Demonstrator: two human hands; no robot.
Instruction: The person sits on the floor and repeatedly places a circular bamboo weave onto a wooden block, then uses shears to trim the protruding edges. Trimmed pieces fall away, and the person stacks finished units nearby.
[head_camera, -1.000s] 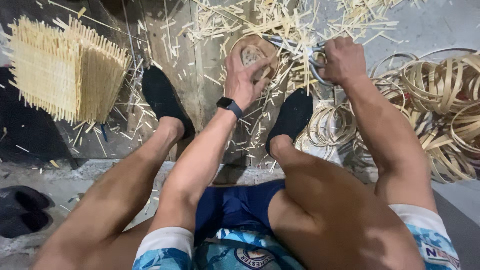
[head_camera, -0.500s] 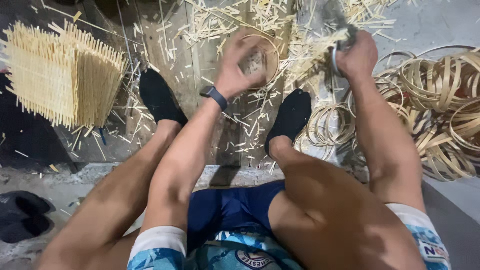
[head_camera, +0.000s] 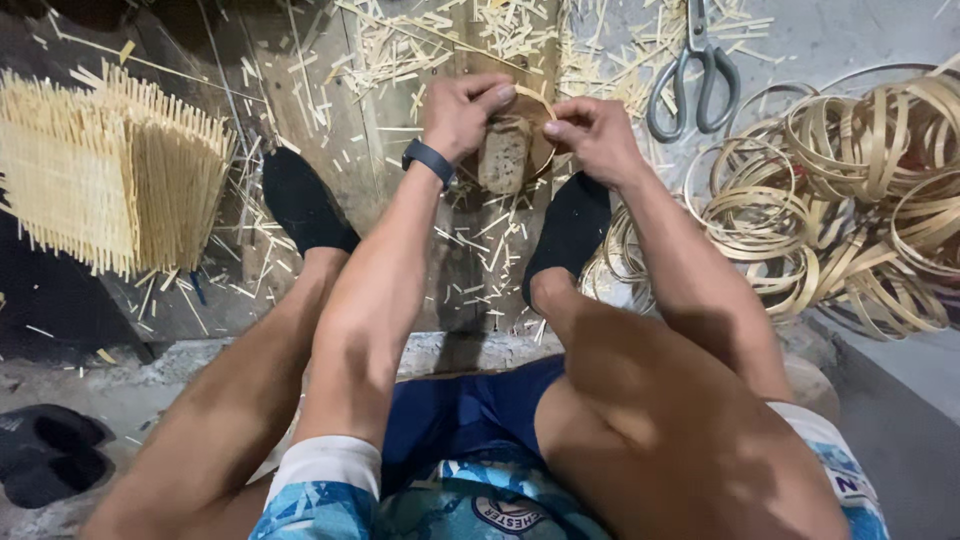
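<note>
Fingers of both hands (head_camera: 530, 125) pinch the bamboo hoop's (head_camera: 546, 112) top rim.

Both arms extend forward between the raised knees, elbows slightly bent. The left hand (head_camera: 462, 112) is curled, thumb and fingertips pinched together, a dark band on its wrist. The right hand (head_camera: 590, 135) mirrors it, fingers pinched, close alongside.

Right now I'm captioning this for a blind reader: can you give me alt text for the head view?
Seen from above, a seated person's left hand and right hand grip a small bamboo ring around a block, between black-socked feet. Scissors and coiled strips lie to the right, a stick mat to the left.
</note>
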